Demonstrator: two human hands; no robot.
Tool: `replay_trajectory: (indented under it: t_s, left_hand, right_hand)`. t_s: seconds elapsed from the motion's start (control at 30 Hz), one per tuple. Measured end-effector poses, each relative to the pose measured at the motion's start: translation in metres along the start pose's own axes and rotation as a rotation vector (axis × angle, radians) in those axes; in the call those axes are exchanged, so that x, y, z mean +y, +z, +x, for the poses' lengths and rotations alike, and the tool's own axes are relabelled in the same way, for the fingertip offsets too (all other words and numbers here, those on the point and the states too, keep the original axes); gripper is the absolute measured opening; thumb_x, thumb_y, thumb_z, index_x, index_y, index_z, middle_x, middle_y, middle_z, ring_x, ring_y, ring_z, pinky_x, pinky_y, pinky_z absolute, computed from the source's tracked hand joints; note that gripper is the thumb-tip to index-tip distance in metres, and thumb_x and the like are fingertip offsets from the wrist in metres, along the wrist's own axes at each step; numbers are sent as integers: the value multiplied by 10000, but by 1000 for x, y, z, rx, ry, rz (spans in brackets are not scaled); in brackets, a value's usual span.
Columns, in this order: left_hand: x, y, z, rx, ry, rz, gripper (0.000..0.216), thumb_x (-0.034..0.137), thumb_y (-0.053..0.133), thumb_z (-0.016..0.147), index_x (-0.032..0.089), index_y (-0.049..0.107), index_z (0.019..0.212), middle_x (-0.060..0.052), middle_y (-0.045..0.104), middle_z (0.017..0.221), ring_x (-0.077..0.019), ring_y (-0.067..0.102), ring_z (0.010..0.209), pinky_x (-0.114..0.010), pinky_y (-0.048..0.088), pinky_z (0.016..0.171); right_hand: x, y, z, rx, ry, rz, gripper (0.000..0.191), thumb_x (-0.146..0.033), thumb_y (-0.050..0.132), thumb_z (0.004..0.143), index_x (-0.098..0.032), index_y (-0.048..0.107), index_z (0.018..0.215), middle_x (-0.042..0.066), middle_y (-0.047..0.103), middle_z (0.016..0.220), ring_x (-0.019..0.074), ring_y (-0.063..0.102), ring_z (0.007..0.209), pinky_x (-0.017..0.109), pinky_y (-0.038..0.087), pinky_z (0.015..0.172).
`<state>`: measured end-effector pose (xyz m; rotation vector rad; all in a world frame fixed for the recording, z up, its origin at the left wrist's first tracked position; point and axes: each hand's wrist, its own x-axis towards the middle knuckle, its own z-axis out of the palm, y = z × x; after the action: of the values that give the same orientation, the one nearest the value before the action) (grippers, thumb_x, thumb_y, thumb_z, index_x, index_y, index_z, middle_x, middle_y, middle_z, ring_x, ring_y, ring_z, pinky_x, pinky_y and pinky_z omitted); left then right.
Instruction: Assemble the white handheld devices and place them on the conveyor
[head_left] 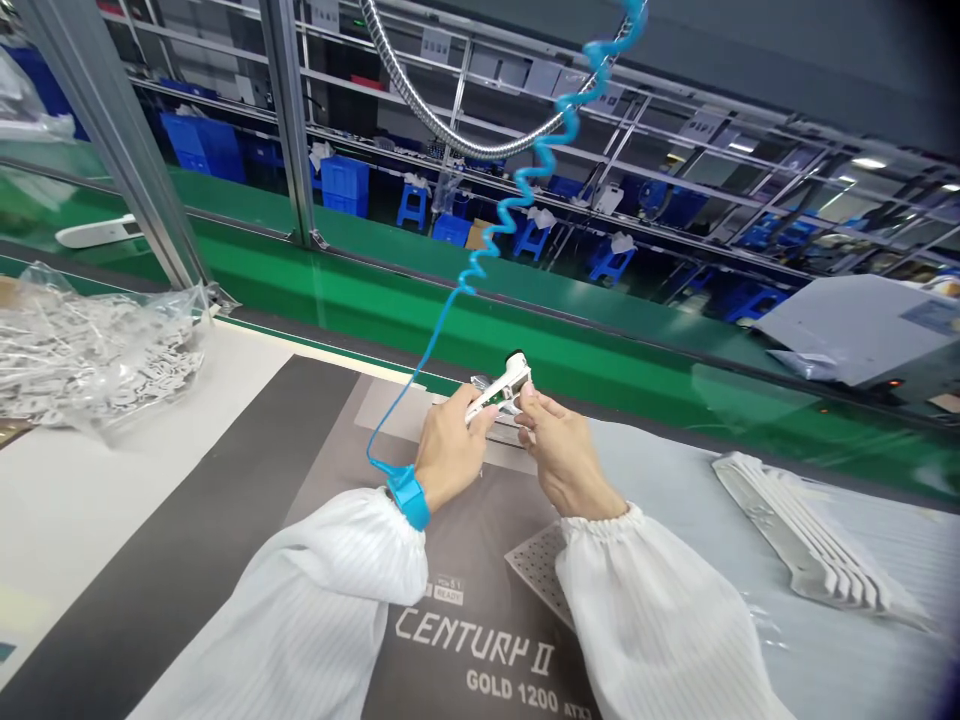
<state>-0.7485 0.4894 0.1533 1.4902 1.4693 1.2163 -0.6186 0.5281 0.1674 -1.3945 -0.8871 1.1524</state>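
Both of my hands meet over the middle of the bench, holding a small white plastic part (496,393) with a round black tip at its far end. My left hand (450,460) grips its near end, and the fingertips of my right hand (566,455) pinch it from the other side. A silver metal piece (487,383) shows behind the part, partly hidden by my fingers. A blue wrist strap (409,497) circles my left wrist, and its blue coiled cord (517,190) rises toward the overhead fixtures. White striped sleeves cover both forearms.
A dark box printed "CENTURY II GOLD 1200" (472,640) lies under my hands, with a perforated metal plate (541,570) on it. A stack of long silver-white pieces (802,535) lies to the right. A clear bag of small parts (97,350) sits to the left. A green conveyor edge (450,320) runs behind.
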Motion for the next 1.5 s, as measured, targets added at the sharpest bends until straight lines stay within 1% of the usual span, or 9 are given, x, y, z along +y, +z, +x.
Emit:
replay_trajectory:
  t_s: [0.13, 0.23, 0.4, 0.57, 0.77, 0.93, 1.1, 1.27, 1.5]
  left_hand:
    - [2, -1, -2, 32, 47, 181, 137, 287, 496, 947, 211, 603, 985, -30, 648, 763, -190, 581, 696, -283, 348, 640]
    - [0, -4, 4, 62, -118, 152, 120, 269, 513, 933, 197, 609, 925, -56, 674, 786, -195, 590, 698, -285, 362, 642]
    - [-9, -9, 17, -61, -288, -193, 229, 367, 494, 940, 179, 588, 849, -51, 718, 850, -104, 507, 514, -233, 367, 499]
    - [-10, -7, 16, -145, -197, -228, 155, 327, 555, 884, 179, 601, 888, -37, 735, 843, -89, 494, 506, -216, 352, 493]
    - [-8, -6, 13, -185, -142, -107, 171, 320, 568, 870, 171, 637, 820, -37, 722, 760, -118, 528, 547, -232, 354, 522]
    - [-15, -7, 20, -119, -214, -203, 182, 330, 549, 884, 170, 605, 816, -39, 722, 805, -89, 490, 509, -220, 352, 498]
    - [-11, -10, 20, -159, -242, -422, 180, 340, 558, 899, 166, 562, 853, -37, 710, 865, -57, 444, 476, -210, 344, 464]
    - [-4, -11, 16, -249, -235, -558, 181, 336, 566, 906, 158, 557, 874, -43, 696, 903, -52, 467, 522, -208, 393, 519]
    - [-3, -8, 8, -78, -11, -220, 152, 341, 546, 923, 203, 593, 963, 9, 667, 798, -112, 566, 646, -227, 416, 613]
  right_hand:
    - [2, 4, -5, -58, 9, 31, 382, -503, 841, 594, -204, 606, 626, -23, 467, 579, 103, 328, 519, 263, 277, 461]
    - [3, 5, -7, -127, -123, -35, 408, -557, 743, 692, -220, 531, 602, -26, 441, 582, 113, 307, 523, 279, 261, 489]
    - [-4, -5, 6, -103, -669, -507, 250, -456, 608, 871, -215, 611, 808, 27, 625, 791, 187, 501, 716, 328, 365, 673]
    - [-24, -19, 26, -103, -1227, -1050, 136, -306, 567, 964, -265, 693, 932, 30, 697, 994, 221, 549, 880, 387, 315, 794]
    - [-33, -27, 30, -182, -1455, -1344, 216, -192, 507, 994, -234, 649, 836, 1, 722, 897, 197, 530, 843, 414, 271, 881]
    - [-27, -33, 18, -261, -1320, -1242, 228, -170, 510, 970, -216, 596, 764, 12, 695, 857, 192, 540, 826, 404, 303, 861]
    - [-22, -38, 21, -154, -901, -849, 167, -356, 596, 918, -224, 656, 835, 31, 686, 880, 201, 572, 788, 365, 392, 749]
    - [-17, -29, 21, -144, -582, -464, 334, -525, 698, 821, -194, 710, 864, 35, 694, 827, 183, 579, 729, 337, 439, 698]
    - [-15, -12, 1, -114, -334, -138, 473, -583, 835, 637, -176, 736, 857, 26, 676, 765, 146, 543, 667, 294, 437, 634]
